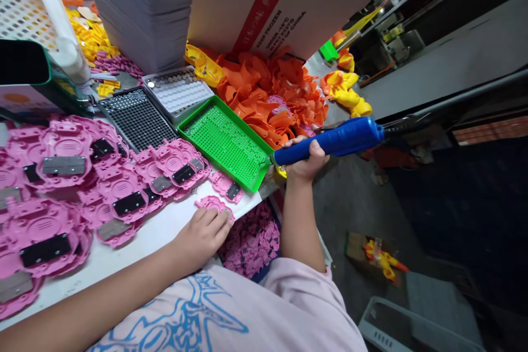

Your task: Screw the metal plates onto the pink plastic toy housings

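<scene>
Beside the green tray (206, 143): right hand (306, 164) wrapped round a blue driver (340, 139), tip at tray's corner | left hand (208, 234) fingers together over pink part (212, 203) at table edge, pinch hidden | best: steady wrist, light tip pressure, part flat

Person in a pale pink shirt (268, 300), washed-out lilac tint. Front print (181, 313): blue outlines, curvy and pointed shapes, partly cut off at the bottom edge. Right sleeve (299, 280) short, loose, same pale fabric, creased. Left hand (206, 234), right hand (307, 165) both bare; forearms bare too.
</scene>
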`<state>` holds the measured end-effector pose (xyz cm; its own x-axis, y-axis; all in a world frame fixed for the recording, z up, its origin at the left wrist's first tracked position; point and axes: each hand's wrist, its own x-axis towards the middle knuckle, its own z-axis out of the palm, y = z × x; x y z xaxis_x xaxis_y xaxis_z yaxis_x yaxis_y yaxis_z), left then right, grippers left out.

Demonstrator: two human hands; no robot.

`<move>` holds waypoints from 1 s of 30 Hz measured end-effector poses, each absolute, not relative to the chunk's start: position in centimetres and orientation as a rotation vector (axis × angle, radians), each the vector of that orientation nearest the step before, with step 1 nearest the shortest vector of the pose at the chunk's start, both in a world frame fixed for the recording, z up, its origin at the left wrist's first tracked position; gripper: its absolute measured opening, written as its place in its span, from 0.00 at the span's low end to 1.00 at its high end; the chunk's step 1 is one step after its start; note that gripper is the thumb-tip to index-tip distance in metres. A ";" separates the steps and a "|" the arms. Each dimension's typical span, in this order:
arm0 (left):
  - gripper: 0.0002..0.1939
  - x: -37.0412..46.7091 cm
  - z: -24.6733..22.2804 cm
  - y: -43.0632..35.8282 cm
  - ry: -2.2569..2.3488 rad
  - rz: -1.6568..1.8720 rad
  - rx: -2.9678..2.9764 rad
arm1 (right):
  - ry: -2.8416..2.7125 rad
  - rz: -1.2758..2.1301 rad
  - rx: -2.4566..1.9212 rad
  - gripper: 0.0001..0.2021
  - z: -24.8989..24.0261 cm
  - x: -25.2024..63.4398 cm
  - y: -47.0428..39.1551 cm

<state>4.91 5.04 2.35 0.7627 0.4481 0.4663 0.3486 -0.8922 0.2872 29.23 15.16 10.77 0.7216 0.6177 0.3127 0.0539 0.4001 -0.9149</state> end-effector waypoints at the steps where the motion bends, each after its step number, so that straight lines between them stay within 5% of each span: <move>1: 0.12 4.8 2.2 4.9 0.645 0.793 2.770 | -0.714 0.399 -1.122 0.11 11.0 29.3 15.1; 13: 0.04 4.0 2.2 4.7 0.568 0.855 2.732 | -0.789 0.400 -1.105 0.13 12.7 28.0 13.1; 30: 0.08 4.1 2.2 5.3 0.490 0.942 2.666 | -0.676 0.390 -1.164 0.15 10.5 28.9 15.0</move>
